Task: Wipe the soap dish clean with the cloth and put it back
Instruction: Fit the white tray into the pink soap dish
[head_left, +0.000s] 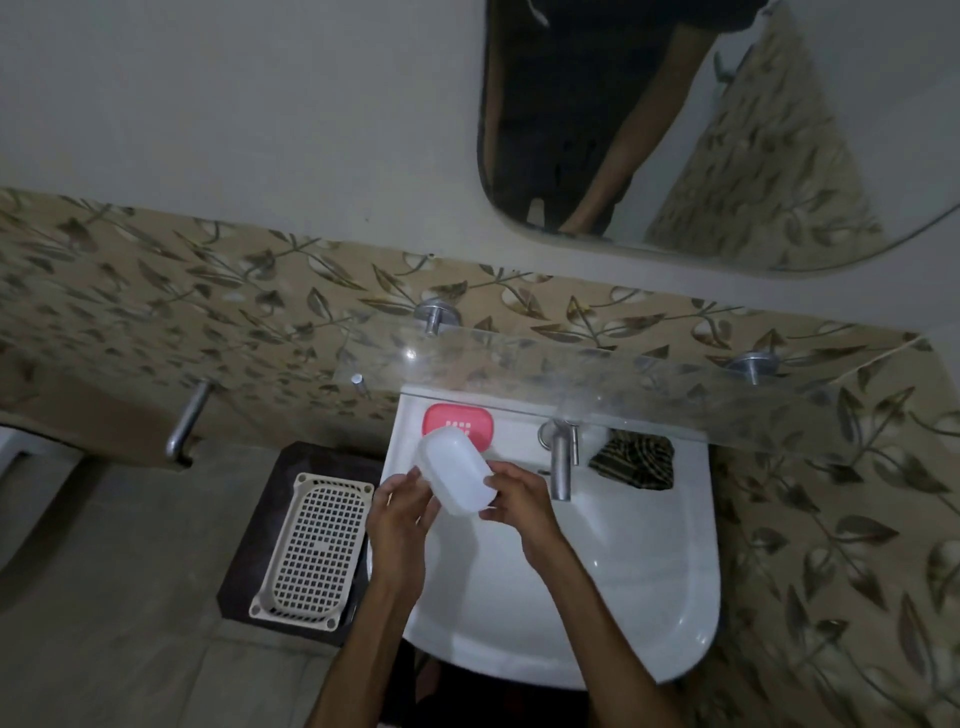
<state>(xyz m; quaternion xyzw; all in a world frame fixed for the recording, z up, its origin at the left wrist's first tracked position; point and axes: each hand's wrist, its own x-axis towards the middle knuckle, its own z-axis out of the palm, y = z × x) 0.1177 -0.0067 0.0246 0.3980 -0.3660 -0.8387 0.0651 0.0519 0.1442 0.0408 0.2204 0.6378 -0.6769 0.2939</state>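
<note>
Both forearms are seen bare, entering from the lower edge and converging upward. The left hand (397, 512) is raised with the palm turned inward, its fingers curled round the near left end of the white soap dish lid (456, 472). The right hand (519, 499) is set opposite, thumb and fingers pinching the lid's right edge. The wrists are held slightly bent, well apart.

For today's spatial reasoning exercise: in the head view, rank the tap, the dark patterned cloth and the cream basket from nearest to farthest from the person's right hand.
From the right hand:
1. Tap: just beyond the hand, at the back of the sink.
2. Dark patterned cloth: farther right, on the sink's back ledge.
3. Cream basket: far side, left of the sink, beyond the left hand.
</note>
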